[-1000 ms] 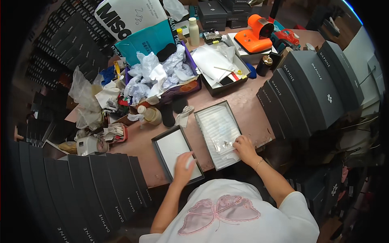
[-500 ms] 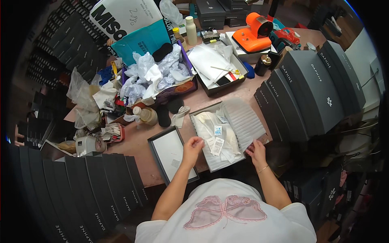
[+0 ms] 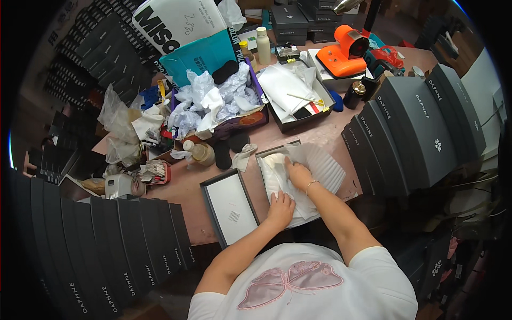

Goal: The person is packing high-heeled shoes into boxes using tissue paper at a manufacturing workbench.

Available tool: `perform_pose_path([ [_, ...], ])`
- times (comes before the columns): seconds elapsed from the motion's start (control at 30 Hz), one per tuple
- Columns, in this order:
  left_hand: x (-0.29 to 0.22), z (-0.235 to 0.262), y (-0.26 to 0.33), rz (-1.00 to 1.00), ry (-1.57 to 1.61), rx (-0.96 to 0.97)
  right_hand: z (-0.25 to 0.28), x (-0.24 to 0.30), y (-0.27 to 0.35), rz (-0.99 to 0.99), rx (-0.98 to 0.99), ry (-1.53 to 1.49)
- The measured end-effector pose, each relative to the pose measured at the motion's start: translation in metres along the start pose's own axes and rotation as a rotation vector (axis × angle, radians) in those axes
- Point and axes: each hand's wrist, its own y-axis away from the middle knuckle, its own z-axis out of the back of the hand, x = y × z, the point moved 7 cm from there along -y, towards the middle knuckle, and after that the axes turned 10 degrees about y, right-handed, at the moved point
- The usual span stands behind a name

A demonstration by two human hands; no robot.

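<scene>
In the middle of the table stands an open grey shoebox [image 3: 265, 178], holding something white wrapped in thin white paper [image 3: 273, 178]. My left hand [image 3: 281, 209] rests on the wrapping at the box's near left, its fingers apart. Deeper in the box, my right hand [image 3: 300, 176] presses into the wrapping; most of its fingers are hidden under the hand. A sheet of ribbed white padding [image 3: 322, 162] spreads from the box over its right side. Left of the box lies the shoebox lid [image 3: 230, 205], its white inside facing up.
Stacked dark grey shoeboxes stand at the right [image 3: 408, 133] and near left [image 3: 133, 234]. Farther back are a purple box [image 3: 234, 125] of crumpled paper, an open black box [image 3: 304, 124] and an orange device [image 3: 344, 58]. A glass bottle [image 3: 202, 153] stands beyond the lid.
Both hands have come from the box's edges in over its contents, the right one reaching farther in. The printed tags on the wrapped contents no longer show. The whole view has shifted slightly.
</scene>
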Motion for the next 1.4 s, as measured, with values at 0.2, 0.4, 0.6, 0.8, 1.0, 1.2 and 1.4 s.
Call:
perform_pose_path([
  [0.2,0.012,0.034,0.012,0.103,0.392,-0.093,0.005,-0.014,0.003,0.176,-0.107,-0.056],
  [0.4,0.015,0.029,-0.002,0.173,0.387,0.169,-0.018,0.003,-0.008,0.004,0.043,0.089],
  [0.6,0.070,0.022,0.068,0.819,1.647,-0.376,0.020,-0.002,0.010,0.223,0.039,-0.157],
  [0.8,0.040,0.003,0.076,1.015,2.001,-0.243,-0.002,0.008,0.017,-0.002,-0.066,-0.045],
  [1.0,0.054,-0.011,0.067,0.975,2.087,-0.296,-0.037,0.004,-0.014,-0.054,0.064,-0.116],
  [1.2,0.047,-0.005,0.039,0.903,2.028,-0.023,-0.019,-0.024,0.008,-0.576,-0.105,-0.502],
  [1.4,0.067,-0.036,0.051,0.894,1.976,0.070,-0.027,-0.015,0.000,-0.464,-0.046,-0.371],
])
